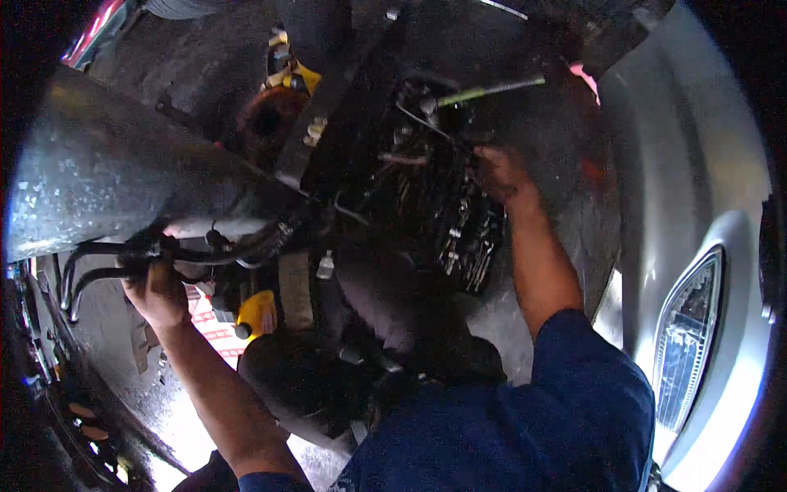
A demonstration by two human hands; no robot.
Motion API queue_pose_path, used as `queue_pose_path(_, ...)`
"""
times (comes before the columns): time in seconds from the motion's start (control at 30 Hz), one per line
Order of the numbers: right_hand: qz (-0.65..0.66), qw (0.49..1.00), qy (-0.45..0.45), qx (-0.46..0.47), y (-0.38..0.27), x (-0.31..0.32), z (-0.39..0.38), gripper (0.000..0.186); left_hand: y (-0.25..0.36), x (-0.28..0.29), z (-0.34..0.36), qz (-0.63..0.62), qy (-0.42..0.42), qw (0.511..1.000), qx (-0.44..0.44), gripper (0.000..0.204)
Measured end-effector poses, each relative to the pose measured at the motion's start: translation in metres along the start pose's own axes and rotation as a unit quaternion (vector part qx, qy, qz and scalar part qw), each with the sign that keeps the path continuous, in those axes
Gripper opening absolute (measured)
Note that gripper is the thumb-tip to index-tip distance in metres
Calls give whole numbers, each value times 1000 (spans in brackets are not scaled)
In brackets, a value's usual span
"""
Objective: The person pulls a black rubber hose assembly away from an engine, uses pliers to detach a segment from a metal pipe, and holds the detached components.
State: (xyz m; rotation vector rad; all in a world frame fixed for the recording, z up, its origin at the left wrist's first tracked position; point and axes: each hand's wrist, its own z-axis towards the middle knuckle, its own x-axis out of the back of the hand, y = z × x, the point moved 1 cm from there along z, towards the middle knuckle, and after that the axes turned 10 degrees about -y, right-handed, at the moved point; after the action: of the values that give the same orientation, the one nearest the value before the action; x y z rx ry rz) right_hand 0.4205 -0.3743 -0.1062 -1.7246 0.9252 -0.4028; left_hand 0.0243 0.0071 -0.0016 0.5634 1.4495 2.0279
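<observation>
On the left my left hand (pixel 157 293) is closed around a black bent hose (pixel 102 272), beside a second black hose, just below a large grey metal body panel (pixel 123 189). My right hand (pixel 502 174) reaches forward to the right edge of a dark tray of tools (pixel 466 254). Its fingers are in shadow among the tools, and what they touch cannot be made out. Several metal sockets and wrenches lie jumbled there. Across the tray's far end rests a hammer (pixel 490 91) with a yellow-green handle.
A yellow bottle (pixel 257 314) with a dark cap stands near my left forearm. A silver car body with a headlight (pixel 690 344) is close on my right. A rusty round part (pixel 269 116) and a yellow item (pixel 305 79) are farther ahead. My knees are below the tray.
</observation>
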Motion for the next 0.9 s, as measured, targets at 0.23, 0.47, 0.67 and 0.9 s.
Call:
queue_pose_path(0.23,72,989,-123,-41,10,-103,-37,30,18,12,-4,70,-22,996,56,32)
queue_pose_path(0.47,-266,881,-313,234,-76,-228,-77,26,-8,20,-43,-110,62,992,15,29)
queue_pose_path(0.67,-353,760,-348,421,-103,-301,-81,22,17,32,-62,-289,61,955,-37,44)
queue_pose_path(0.9,-368,707,-393,458,-114,-346,-92,25,29,42,-72,-354,37,933,-47,52)
